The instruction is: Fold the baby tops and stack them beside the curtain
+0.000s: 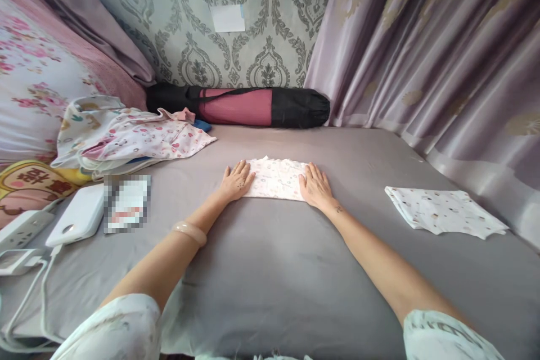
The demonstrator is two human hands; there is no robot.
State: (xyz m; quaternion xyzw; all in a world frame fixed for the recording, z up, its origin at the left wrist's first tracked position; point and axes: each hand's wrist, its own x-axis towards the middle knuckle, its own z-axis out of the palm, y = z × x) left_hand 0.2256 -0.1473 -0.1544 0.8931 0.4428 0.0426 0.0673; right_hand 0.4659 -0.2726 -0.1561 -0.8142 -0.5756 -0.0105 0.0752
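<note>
A folded white cloth garment (276,179) with a small pale print lies on the grey bed sheet straight ahead. My left hand (238,181) rests flat on its left end, fingers stretched out. On the opposite end lies my right hand (316,184), palm down with its fingers extended. To the right, a second folded garment (445,211), white with small dark and tan spots, lies apart from my hands. A loose heap of printed baby clothes (139,135) sits at the left.
A black and pink rolled bag (236,107) lies along the wallpapered wall. At the left are a white power bank (78,216), a power strip (25,230), cables and a blurred packet (127,202). Purple curtains (422,39) border the right side.
</note>
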